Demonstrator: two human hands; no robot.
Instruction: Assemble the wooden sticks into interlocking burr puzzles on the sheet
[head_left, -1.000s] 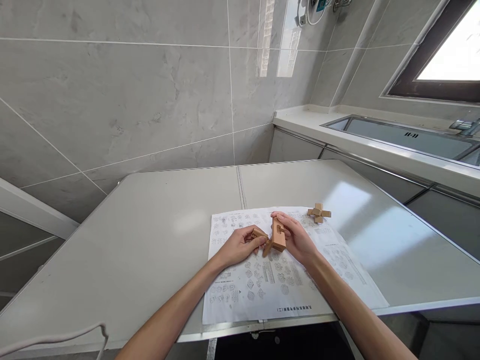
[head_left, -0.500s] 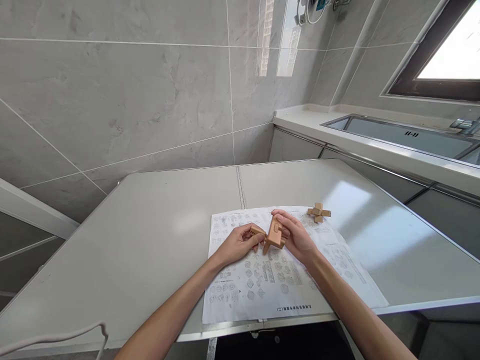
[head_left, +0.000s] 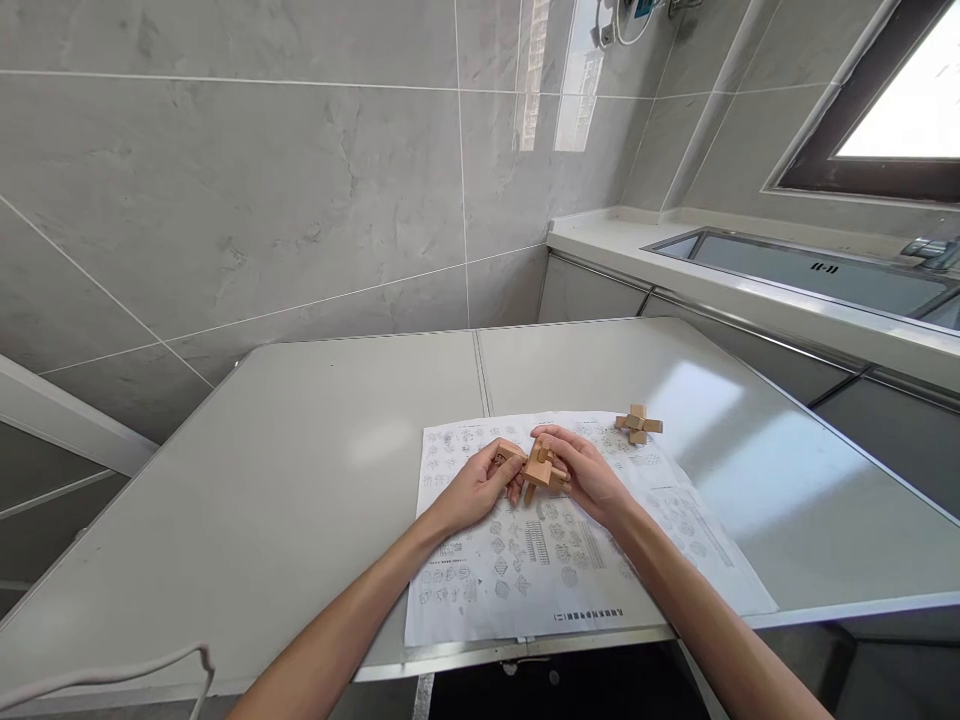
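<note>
Between my two hands, a wooden interlocking puzzle [head_left: 537, 474] is held just above a printed sheet. My left hand [head_left: 480, 485] is closed on its left end, thumb lying along a wooden bar. On the other side, my right hand [head_left: 589, 473] grips it with the fingers curled over the top and back. Several pieces jut out in different directions, some hidden by my fingers. A second wooden puzzle [head_left: 637, 424], shaped like a cross of bars, stands at the sheet's top right edge, apart from my hands.
The printed sheet [head_left: 525, 610] with puzzle drawings lies on a pale folding table [head_left: 300, 480], reaching its front edge. A white cable [head_left: 112, 675] crosses the lower left corner. Beyond the table at right stand a counter [head_left: 600, 235] and a sink [head_left: 810, 275].
The wooden puzzle has been turned between my hands and now shows different faces. My right hand has shifted slightly left and down, with its fingers lower over the top.
</note>
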